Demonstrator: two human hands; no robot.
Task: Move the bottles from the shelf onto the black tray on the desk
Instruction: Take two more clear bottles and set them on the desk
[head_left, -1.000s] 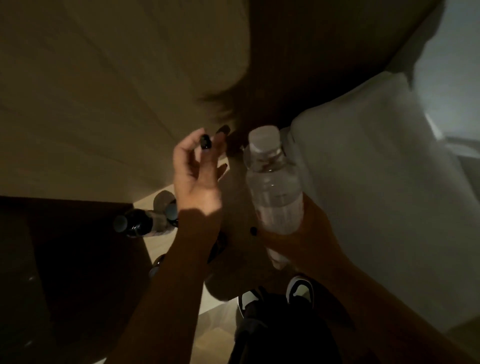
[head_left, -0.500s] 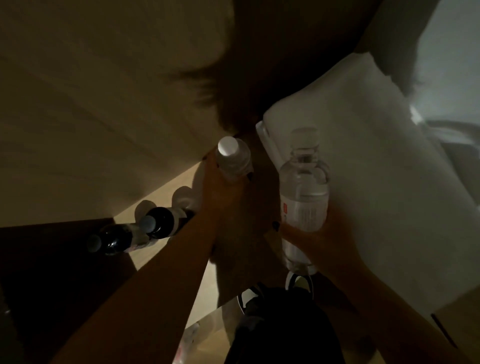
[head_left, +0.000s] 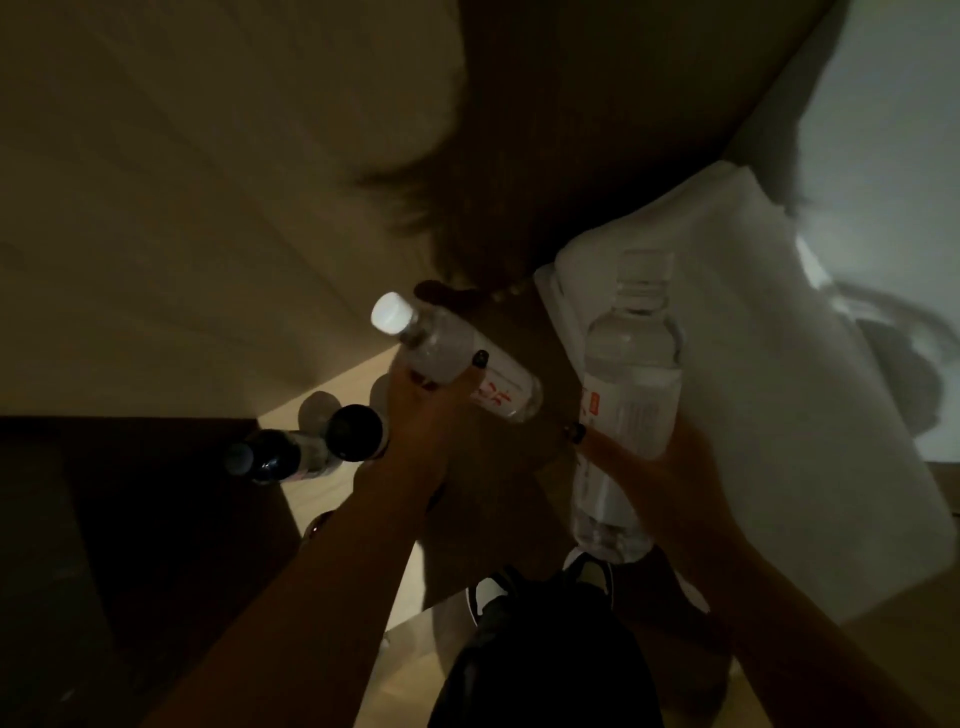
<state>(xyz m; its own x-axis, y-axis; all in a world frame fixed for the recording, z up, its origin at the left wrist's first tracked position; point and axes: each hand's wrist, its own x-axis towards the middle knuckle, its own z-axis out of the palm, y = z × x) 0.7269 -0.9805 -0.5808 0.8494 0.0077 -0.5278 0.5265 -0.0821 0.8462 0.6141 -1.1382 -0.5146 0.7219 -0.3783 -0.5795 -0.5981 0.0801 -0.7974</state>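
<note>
The left hand (head_left: 421, 410), which half a second ago was just closing on a clear plastic water bottle with a white cap (head_left: 452, 358) at the pale wooden shelf (head_left: 332, 384), now has its grip wrapped round that bottle's middle and has tilted it, cap up and to the left. The right hand (head_left: 654, 467) keeps its grip closed on a second clear water bottle with a red-and-white label (head_left: 628, 384), held nearly upright. Two dark glass bottles (head_left: 317, 447) remain on the shelf just left of the left hand.

Red print on both bottle labels (head_left: 498, 396), unreadable.
</note>
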